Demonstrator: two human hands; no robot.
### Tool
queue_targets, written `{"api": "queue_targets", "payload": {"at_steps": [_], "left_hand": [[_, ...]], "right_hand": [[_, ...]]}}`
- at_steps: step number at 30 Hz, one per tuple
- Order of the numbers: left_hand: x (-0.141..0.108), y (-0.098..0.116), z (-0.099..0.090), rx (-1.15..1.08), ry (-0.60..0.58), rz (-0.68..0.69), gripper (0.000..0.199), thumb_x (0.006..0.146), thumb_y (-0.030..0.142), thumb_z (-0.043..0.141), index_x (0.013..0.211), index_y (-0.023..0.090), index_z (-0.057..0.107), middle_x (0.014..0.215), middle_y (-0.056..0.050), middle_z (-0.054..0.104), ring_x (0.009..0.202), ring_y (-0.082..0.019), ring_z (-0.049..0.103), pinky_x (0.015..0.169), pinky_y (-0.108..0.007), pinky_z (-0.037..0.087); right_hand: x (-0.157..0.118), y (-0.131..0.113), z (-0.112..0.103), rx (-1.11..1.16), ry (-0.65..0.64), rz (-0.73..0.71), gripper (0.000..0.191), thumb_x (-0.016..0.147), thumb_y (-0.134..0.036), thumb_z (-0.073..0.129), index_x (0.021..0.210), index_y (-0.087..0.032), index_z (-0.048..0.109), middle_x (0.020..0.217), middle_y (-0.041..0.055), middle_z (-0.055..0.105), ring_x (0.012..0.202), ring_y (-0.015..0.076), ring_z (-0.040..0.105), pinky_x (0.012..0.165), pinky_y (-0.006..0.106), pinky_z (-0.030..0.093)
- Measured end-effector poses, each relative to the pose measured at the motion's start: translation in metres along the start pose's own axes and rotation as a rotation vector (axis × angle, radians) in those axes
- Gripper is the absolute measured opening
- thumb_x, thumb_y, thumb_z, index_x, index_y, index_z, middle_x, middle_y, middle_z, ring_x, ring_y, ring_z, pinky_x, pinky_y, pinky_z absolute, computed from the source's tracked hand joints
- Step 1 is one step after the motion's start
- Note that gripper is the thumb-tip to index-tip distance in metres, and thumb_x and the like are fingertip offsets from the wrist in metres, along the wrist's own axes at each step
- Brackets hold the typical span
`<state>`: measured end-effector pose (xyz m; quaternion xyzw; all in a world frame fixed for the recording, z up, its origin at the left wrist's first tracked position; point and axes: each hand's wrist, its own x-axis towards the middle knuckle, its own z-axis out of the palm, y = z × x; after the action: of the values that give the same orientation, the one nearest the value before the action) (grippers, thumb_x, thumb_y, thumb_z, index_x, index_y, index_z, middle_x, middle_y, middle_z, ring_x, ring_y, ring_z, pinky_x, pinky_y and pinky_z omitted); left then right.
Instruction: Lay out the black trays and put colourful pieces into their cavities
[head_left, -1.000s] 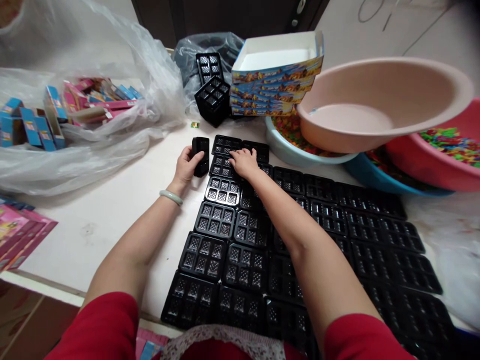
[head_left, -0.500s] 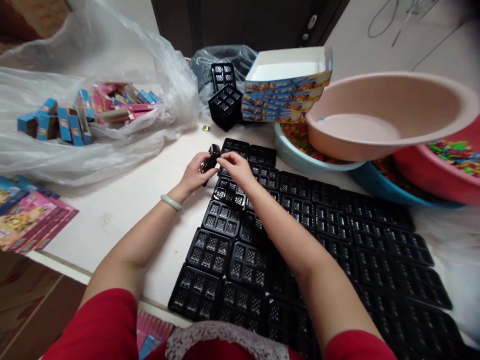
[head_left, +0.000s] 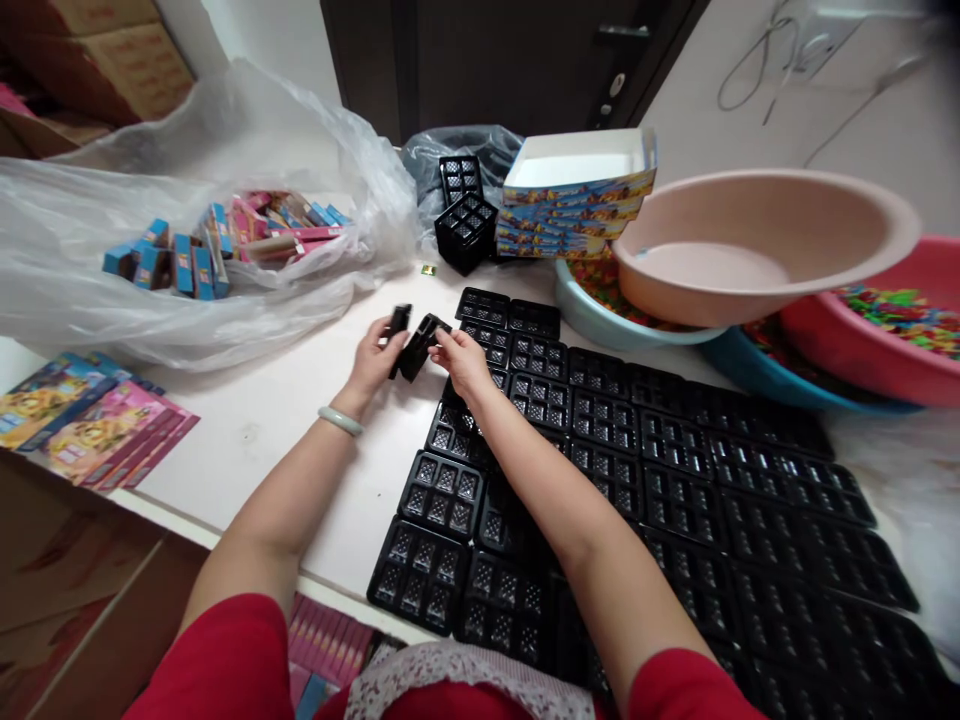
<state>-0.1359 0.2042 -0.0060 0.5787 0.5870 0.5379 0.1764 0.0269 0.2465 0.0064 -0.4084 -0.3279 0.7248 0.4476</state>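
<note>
My left hand (head_left: 375, 352) is closed on a black plastic tray (head_left: 400, 335) tipped on edge, slightly blurred. Right beside it, my right hand (head_left: 459, 360) pinches another black tray (head_left: 421, 345), also tilted, with a narrow gap between the two. Both are above the white table, left of the rows of laid-out black trays (head_left: 441, 490), each with several square pockets. Parts of these rows are hidden under my right forearm. A stack of the same trays (head_left: 466, 228) stands at the back, with one tray (head_left: 460, 178) upright behind it.
Open display boxes (head_left: 577, 240) are stacked at the back. Basins, a pink-beige one (head_left: 825, 290) on top, hold small colourful pieces at right. A clear plastic bag (head_left: 300, 310) with small blue and pink boxes lies at left, above flat printed cartons (head_left: 112, 430).
The black trays between my hands have come apart, one now in each hand. My left hand has shifted slightly left. The camera view has tilted up a little.
</note>
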Motion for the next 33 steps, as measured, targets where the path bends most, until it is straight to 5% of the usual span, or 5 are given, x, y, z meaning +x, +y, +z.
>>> {"api": "queue_targets", "payload": {"at_steps": [12, 18, 22, 29, 33], "left_hand": [[-0.048, 0.002, -0.064, 0.031, -0.049, -0.16, 0.047, 0.076, 0.051, 0.07, 0.111, 0.021, 0.065, 0.119, -0.008, 0.066, 0.103, -0.023, 0.063, 0.077, -0.031, 0.053], [-0.05, 0.006, -0.06, 0.046, -0.155, -0.09, 0.046, 0.079, 0.048, 0.069, 0.115, 0.021, 0.062, 0.124, -0.01, 0.063, 0.111, -0.025, 0.062, 0.082, -0.035, 0.055], [-0.05, 0.014, -0.042, 0.059, -0.186, 0.005, 0.041, 0.081, 0.045, 0.07, 0.112, 0.02, 0.063, 0.119, -0.012, 0.065, 0.109, -0.025, 0.063, 0.084, -0.037, 0.055], [-0.052, 0.032, -0.019, 0.024, -0.265, 0.02, 0.036, 0.085, 0.043, 0.065, 0.113, 0.02, 0.065, 0.122, -0.013, 0.066, 0.11, -0.025, 0.064, 0.076, -0.033, 0.057], [-0.054, 0.025, -0.031, -0.017, -0.067, -0.118, 0.037, 0.082, 0.046, 0.065, 0.105, 0.017, 0.065, 0.107, -0.011, 0.069, 0.098, -0.023, 0.065, 0.074, -0.032, 0.056]], "right_hand": [[0.076, 0.005, 0.039, 0.167, 0.29, 0.243, 0.019, 0.097, -0.005, 0.041, 0.092, -0.021, 0.051, 0.109, 0.0053, 0.07, 0.109, 0.0117, 0.069, 0.085, 0.026, 0.056], [0.017, 0.013, 0.033, 0.058, 0.073, 0.248, 0.005, 0.088, -0.014, 0.063, 0.088, -0.019, 0.062, 0.093, 0.0011, 0.07, 0.081, 0.0124, 0.068, 0.072, 0.024, 0.055], [-0.039, 0.018, 0.024, -0.2, -0.194, -0.015, 0.012, 0.076, -0.027, 0.076, 0.083, -0.021, 0.068, 0.077, -0.0039, 0.066, 0.062, 0.0092, 0.057, 0.055, 0.02, 0.045], [-0.064, 0.017, 0.017, -0.094, 0.025, -0.097, 0.015, 0.07, -0.03, 0.075, 0.073, -0.021, 0.063, 0.056, -0.0082, 0.054, 0.051, 0.0081, 0.047, 0.051, 0.022, 0.041], [-0.057, 0.02, 0.021, 0.031, 0.049, 0.033, 0.022, 0.071, -0.026, 0.077, 0.069, -0.02, 0.056, 0.06, -0.0068, 0.056, 0.056, 0.0087, 0.056, 0.055, 0.021, 0.047]]}}
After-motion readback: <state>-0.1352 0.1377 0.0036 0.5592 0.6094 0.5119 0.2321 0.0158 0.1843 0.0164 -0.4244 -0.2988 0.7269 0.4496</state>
